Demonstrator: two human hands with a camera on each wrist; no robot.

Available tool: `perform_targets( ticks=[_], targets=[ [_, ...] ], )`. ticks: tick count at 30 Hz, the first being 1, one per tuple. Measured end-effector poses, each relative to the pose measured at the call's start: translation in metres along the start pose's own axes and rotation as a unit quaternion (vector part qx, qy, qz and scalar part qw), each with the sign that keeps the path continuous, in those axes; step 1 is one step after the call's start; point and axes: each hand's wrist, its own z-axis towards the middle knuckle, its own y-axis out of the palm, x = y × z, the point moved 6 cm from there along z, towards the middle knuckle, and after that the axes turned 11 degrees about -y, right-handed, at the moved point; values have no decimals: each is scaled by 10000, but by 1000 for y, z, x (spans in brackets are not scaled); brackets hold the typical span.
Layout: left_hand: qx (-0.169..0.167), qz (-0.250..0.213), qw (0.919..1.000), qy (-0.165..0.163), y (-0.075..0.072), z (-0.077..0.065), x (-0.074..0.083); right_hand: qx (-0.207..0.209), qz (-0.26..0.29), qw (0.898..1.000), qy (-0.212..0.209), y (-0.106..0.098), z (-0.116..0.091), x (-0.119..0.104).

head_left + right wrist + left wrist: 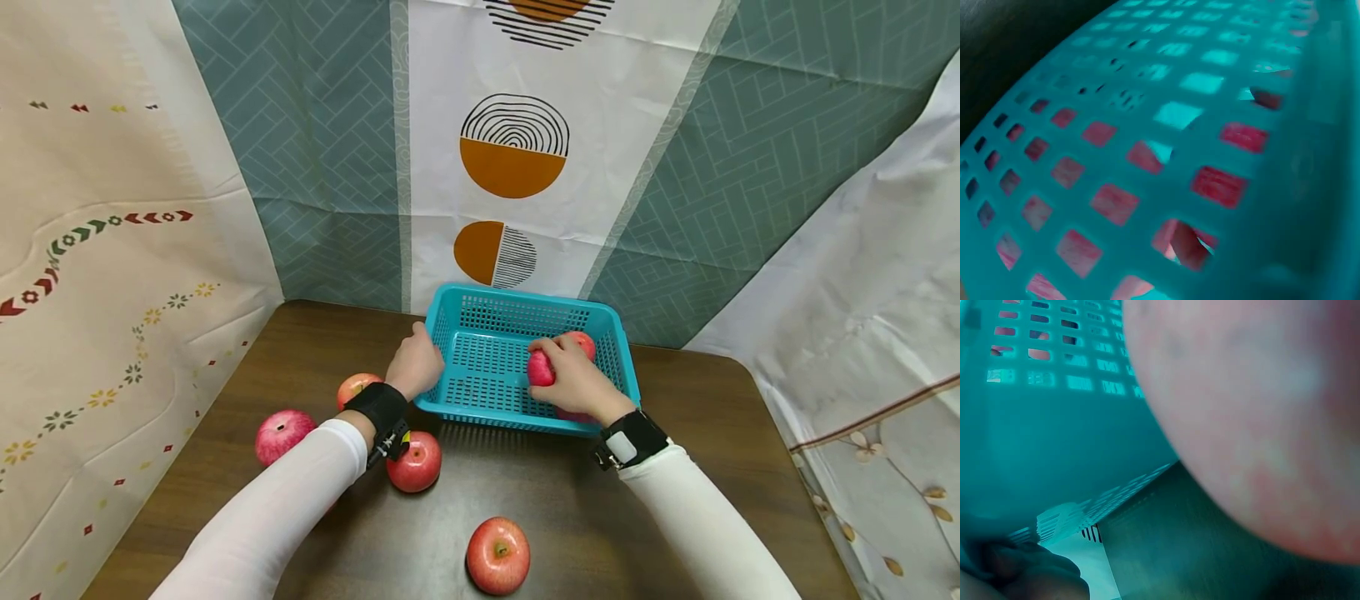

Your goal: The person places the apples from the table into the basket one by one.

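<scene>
At the back of the table stands a turquoise plastic basket with slotted walls. My left hand grips its left rim; in the left wrist view its curled fingers show dark at the lower left, against the basket wall. Inside the basket's right half, my right hand holds a crimson apple between thumb and fingers. Behind that hand lies a red apple, and another pinkish-red fruit shows under it. The right wrist view looks through the slotted wall at red fruit.
Beside my left forearm are a red apple, a yellowish-red apple and a crimson fruit. One more red apple sits near the front of the brown table. Patterned cloth hangs behind the table.
</scene>
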Motion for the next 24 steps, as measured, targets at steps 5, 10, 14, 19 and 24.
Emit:
perform_targets(
  ticks=[5, 10, 14, 19, 24],
  targets=[
    [16, 67, 10000, -3, -1, -1, 1, -143, -228, 9996, -2, 5, 7, 5],
    [12, 76, 10000, 3, -2, -4, 3, -278, -372, 9989, 28, 8, 11, 8],
    [-3, 85, 10000, -4, -2, -3, 2, -325, -553, 9979, 1, 13, 15, 11],
    [-31, 92, 9999, -23, 0, -2, 2, -377, -737, 9965, 69, 20, 16, 18],
    [2, 47, 10000, -16, -1, -2, 4, -403, -809, 9959, 78, 22, 17, 21]
  ],
)
